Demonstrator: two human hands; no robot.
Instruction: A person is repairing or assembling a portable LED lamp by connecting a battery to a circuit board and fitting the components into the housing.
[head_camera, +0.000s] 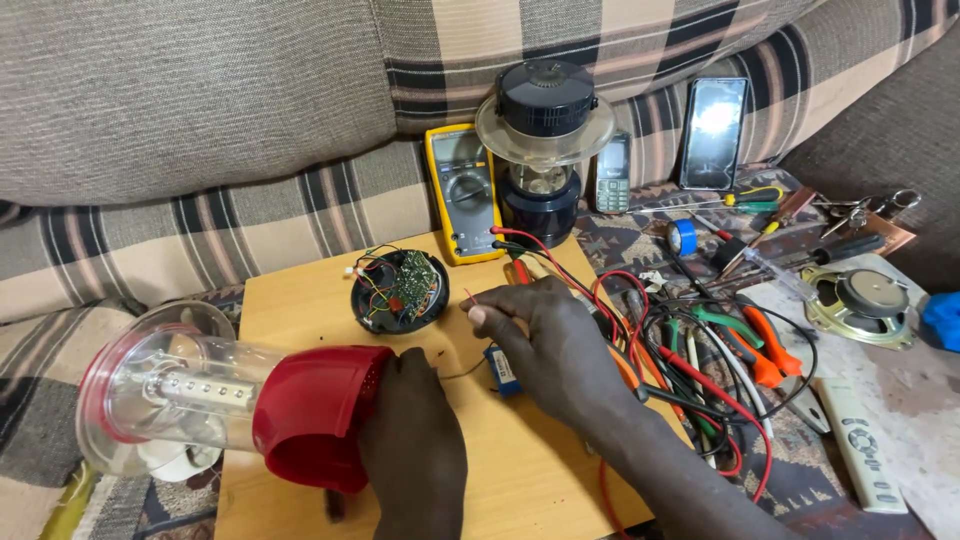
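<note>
1. The left hand (415, 440) is resting on the wooden bench (300, 300), pressed against the red base of a lantern (250, 400) lying on its side — whether the fingers are gripping the base cannot be told from this angle.
2. The lantern's clear cylinder is pointing left, overhanging the bench edge, with a pale lamp tube showing inside.
3. The right hand (545, 345) is hovering over the bench centre, thumb and forefinger pinching a thin red wire (470, 297).
4. A small blue battery (503, 368) is lying partly under the right hand, a dark lead running from it toward the left hand.
5. A round black cap holding a green circuit board (400, 288) is sitting just beyond both hands, loose coloured wires trailing from it.
6. A yellow multimeter (463, 193) is leaning against the striped cushion (200, 90) — its red and black probe leads are running down past the right wrist.
7. A second lantern (543, 150), dark blue, is standing upright beside the multimeter.
8. To the right, a tangle of cables, orange-handled pliers (760, 345), screwdrivers, a speaker (862, 305) and a white remote (865, 445) are lying on a patterned cloth.
</note>
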